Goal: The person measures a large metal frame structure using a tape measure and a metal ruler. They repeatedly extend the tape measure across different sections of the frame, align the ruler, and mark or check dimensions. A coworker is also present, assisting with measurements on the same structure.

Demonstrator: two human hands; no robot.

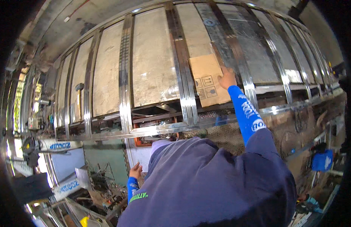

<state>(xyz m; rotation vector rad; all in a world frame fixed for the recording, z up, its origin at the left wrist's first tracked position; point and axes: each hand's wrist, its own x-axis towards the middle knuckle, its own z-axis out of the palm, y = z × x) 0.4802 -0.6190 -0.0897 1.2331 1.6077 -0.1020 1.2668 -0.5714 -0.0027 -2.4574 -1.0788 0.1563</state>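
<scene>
A flat piece of brown cardboard (210,77) with printed handling symbols lies tilted across the metal frame (185,90), overlapping one of its crossbars. My right hand (227,78), arm stretched out in a blue sleeve, grips the cardboard's right edge; some fingertips are hard to make out. Down by my left side, away from the frame, hangs my left hand (135,170). Nothing shows in it, and its fingers look loosely apart. Boards (152,56) fill the spaces between the crossbars.
A hammer (79,98) with a pale handle lies at the frame's left part. A round grey disc (209,22) sits on a far panel. Beneath the near rail is an orange-edged tray (139,142) of small items. A blue object (322,160) stands at the right.
</scene>
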